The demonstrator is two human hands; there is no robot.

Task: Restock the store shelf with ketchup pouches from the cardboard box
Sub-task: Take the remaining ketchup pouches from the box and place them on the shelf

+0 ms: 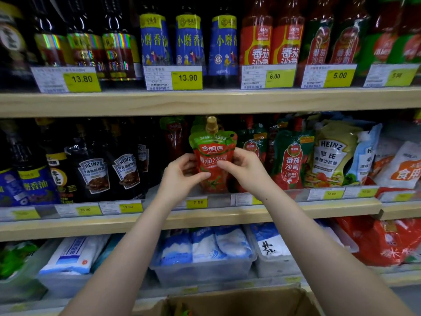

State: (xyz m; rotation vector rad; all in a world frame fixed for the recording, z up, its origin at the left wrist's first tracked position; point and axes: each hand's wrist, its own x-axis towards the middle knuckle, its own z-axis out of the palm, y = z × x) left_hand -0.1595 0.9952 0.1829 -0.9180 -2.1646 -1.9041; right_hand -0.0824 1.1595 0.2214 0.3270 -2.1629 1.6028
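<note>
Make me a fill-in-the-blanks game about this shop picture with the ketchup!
1. The ketchup pouch is held by ____ hands, the left hand and the right hand.
2. The cap on top of the pouch is ____ in colour.
3. The yellow price tag just below the pouch reads ____.
4. The cardboard box sits at the ____ edge of the picture.

Missing words: two; gold; 7.90; bottom
</note>
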